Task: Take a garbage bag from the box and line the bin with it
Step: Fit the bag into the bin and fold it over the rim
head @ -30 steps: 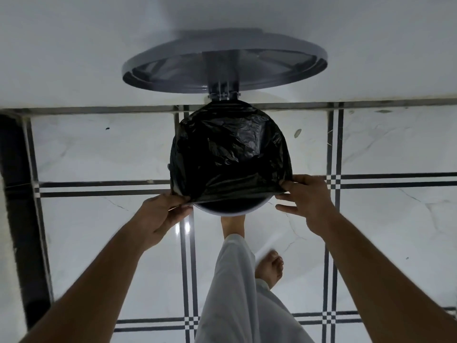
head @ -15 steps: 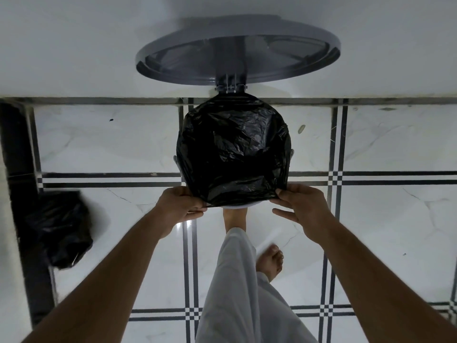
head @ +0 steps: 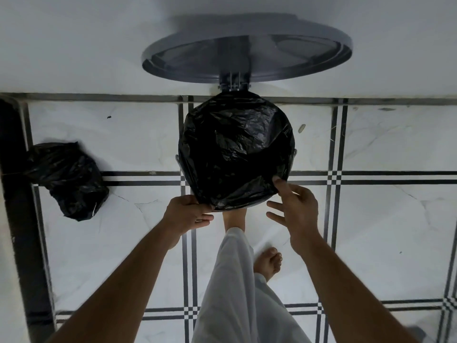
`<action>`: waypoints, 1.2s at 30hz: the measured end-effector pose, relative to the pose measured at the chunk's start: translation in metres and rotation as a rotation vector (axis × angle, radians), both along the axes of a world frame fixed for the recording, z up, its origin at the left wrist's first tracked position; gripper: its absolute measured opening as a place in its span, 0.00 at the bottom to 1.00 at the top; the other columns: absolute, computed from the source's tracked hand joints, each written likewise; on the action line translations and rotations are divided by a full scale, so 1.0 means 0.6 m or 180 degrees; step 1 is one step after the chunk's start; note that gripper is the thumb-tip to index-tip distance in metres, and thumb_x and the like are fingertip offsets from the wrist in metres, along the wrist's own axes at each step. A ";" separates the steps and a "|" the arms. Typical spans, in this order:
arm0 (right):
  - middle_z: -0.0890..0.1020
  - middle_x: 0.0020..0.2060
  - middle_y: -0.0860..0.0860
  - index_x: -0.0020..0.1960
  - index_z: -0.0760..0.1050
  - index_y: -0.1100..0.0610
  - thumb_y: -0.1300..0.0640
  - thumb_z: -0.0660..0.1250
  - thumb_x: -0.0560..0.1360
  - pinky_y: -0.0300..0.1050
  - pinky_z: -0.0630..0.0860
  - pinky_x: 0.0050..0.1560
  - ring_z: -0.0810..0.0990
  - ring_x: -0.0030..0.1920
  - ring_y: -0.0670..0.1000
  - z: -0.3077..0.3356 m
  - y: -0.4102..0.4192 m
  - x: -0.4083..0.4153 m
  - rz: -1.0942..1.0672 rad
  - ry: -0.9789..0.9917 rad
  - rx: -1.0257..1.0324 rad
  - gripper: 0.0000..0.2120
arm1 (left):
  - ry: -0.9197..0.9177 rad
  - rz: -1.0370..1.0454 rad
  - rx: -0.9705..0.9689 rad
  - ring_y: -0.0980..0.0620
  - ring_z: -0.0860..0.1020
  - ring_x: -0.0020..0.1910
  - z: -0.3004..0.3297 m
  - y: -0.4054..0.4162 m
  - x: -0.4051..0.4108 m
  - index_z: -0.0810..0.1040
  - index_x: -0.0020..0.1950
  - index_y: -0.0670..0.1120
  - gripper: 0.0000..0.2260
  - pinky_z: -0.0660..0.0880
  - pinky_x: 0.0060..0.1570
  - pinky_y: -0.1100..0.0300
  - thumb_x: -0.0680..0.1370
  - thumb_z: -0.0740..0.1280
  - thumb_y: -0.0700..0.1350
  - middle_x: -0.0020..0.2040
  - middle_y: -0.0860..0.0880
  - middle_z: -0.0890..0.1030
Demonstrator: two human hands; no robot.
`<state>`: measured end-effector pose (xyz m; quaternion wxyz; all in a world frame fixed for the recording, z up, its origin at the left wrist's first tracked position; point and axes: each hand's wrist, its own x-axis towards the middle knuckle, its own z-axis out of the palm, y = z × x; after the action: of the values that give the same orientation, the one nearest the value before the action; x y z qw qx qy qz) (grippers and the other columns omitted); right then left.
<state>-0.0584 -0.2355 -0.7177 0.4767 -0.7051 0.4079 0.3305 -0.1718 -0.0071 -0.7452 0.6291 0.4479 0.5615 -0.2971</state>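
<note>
We look down at our left hand [head: 186, 215] pinching the black bag [head: 236, 152] stretched over the bin [head: 178, 161], while our right hand [head: 295, 206], fingers spread, thumb-touches its edge.

tiled floor [head: 371, 219], lined bin [head: 236, 154], tied bag [head: 69, 179]

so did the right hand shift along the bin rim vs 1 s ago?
Yes. The right hand has moved along the bag-covered bin rim, from its right side toward the near edge by the foot, and most fingers have lifted off the bag.
</note>
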 end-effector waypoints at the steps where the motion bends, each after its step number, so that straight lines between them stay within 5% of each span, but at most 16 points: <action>1: 0.90 0.52 0.51 0.64 0.80 0.55 0.42 0.83 0.74 0.58 0.91 0.49 0.93 0.46 0.54 0.001 0.006 -0.005 0.0070 -0.0105 -0.0116 0.27 | -0.0008 -0.0006 0.0001 0.46 0.91 0.47 0.001 -0.001 -0.001 0.84 0.61 0.37 0.15 0.87 0.45 0.58 0.77 0.80 0.38 0.49 0.42 0.91; 6: 0.92 0.44 0.54 0.57 0.85 0.61 0.57 0.79 0.80 0.61 0.90 0.53 0.93 0.43 0.55 -0.007 0.010 -0.011 0.0309 -0.0230 -0.0140 0.09 | -0.0055 0.0004 -0.0015 0.47 0.91 0.46 0.002 -0.002 -0.003 0.84 0.60 0.37 0.14 0.87 0.45 0.58 0.76 0.80 0.39 0.48 0.41 0.91; 12: 0.90 0.44 0.53 0.55 0.85 0.56 0.60 0.74 0.84 0.62 0.90 0.53 0.92 0.44 0.56 -0.021 -0.011 -0.021 0.0666 -0.0279 -0.0568 0.01 | -0.0004 0.0070 0.0141 0.44 0.90 0.39 0.000 -0.007 -0.004 0.82 0.50 0.35 0.09 0.86 0.40 0.57 0.76 0.80 0.34 0.50 0.33 0.88; 16: 0.90 0.42 0.52 0.47 0.83 0.52 0.61 0.70 0.85 0.60 0.90 0.49 0.92 0.41 0.53 -0.040 -0.013 -0.018 0.0892 -0.0344 -0.0665 0.09 | -0.0022 -0.0029 0.0277 0.43 0.90 0.39 -0.016 -0.016 0.006 0.83 0.55 0.33 0.08 0.86 0.36 0.59 0.77 0.76 0.31 0.48 0.36 0.88; 24: 0.92 0.48 0.55 0.58 0.85 0.63 0.59 0.74 0.85 0.55 0.89 0.52 0.90 0.46 0.54 -0.056 -0.062 -0.008 0.0462 -0.0006 0.0554 0.07 | 0.0135 0.0184 0.0484 0.43 0.89 0.35 -0.050 -0.017 0.009 0.82 0.53 0.32 0.06 0.85 0.31 0.57 0.78 0.73 0.27 0.49 0.33 0.87; 30: 0.92 0.47 0.56 0.56 0.86 0.61 0.59 0.77 0.82 0.53 0.90 0.49 0.89 0.44 0.55 -0.070 -0.064 0.024 0.0362 0.0154 0.0457 0.06 | 0.0071 0.0817 0.0461 0.35 0.86 0.51 -0.034 0.009 0.013 0.81 0.57 0.31 0.04 0.87 0.39 0.53 0.83 0.68 0.30 0.56 0.32 0.86; 34: 0.91 0.48 0.57 0.61 0.85 0.59 0.61 0.74 0.81 0.51 0.88 0.44 0.91 0.43 0.56 -0.074 -0.050 0.064 0.0246 -0.0047 0.0207 0.09 | -0.0218 0.1156 0.0611 0.40 0.86 0.55 -0.002 0.045 0.044 0.84 0.61 0.42 0.14 0.82 0.58 0.46 0.86 0.68 0.52 0.56 0.40 0.88; 36: 0.91 0.50 0.55 0.64 0.83 0.56 0.60 0.71 0.80 0.53 0.88 0.49 0.91 0.48 0.56 -0.066 -0.042 0.090 -0.0117 -0.0309 0.0225 0.13 | -0.0339 0.0967 0.0721 0.43 0.87 0.56 0.001 0.053 0.055 0.84 0.64 0.41 0.17 0.82 0.61 0.45 0.84 0.71 0.54 0.57 0.41 0.89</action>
<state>-0.0043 -0.2604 -0.7575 0.5266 -0.6954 0.3852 0.3013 -0.1386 0.0244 -0.7448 0.6411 0.4411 0.6184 -0.1095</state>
